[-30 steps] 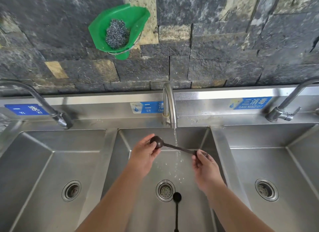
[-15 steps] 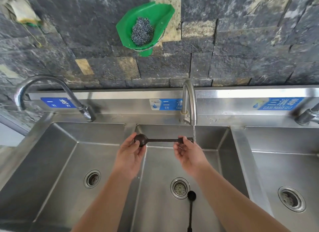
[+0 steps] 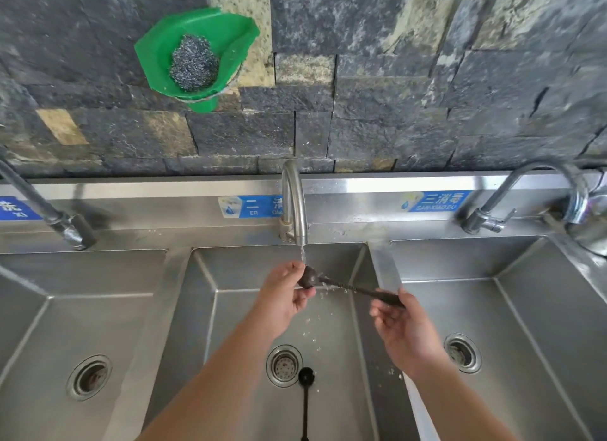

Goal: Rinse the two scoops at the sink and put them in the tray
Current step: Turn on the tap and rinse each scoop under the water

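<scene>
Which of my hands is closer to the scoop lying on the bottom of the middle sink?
Neither clearly. The scoop on the sink floor lies below and between them: left hand up and slightly left, right hand up to its right. Both hold the other scoop.

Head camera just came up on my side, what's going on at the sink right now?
A person is rinsing one scoop under the running middle tap. The left hand cups the scoop's bowl right under the stream, while the right hand holds the end of its handle. The second scoop lies on the floor of the middle basin, bowl next to the drain. No tray is in view, so nothing has been put away yet.
</scene>
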Motion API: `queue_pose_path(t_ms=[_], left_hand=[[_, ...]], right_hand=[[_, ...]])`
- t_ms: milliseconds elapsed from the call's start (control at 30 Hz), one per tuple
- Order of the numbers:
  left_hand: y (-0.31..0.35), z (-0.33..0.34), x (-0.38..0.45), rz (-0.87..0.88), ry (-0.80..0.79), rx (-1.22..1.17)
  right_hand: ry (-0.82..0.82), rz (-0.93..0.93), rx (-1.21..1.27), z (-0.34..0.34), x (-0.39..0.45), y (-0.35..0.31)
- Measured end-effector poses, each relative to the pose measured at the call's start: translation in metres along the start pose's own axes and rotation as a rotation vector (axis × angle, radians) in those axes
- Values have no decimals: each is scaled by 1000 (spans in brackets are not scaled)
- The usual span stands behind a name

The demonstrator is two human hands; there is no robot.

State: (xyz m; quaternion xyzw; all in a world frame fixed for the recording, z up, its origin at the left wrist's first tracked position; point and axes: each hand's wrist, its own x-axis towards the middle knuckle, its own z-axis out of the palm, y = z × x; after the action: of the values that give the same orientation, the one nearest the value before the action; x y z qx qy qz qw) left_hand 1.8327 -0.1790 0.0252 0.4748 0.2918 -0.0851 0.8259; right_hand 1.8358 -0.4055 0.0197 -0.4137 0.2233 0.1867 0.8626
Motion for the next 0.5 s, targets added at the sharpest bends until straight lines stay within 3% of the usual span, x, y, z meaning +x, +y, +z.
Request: queue_pose_path(t_ms=[300,500], left_hand=[[1,2,9,85,-64,10],[-3,-6,20,203,99,210]], right_hand=[[-120,-145,-238,-13,-31,9],[-113,-240,-501,4,-38,13]])
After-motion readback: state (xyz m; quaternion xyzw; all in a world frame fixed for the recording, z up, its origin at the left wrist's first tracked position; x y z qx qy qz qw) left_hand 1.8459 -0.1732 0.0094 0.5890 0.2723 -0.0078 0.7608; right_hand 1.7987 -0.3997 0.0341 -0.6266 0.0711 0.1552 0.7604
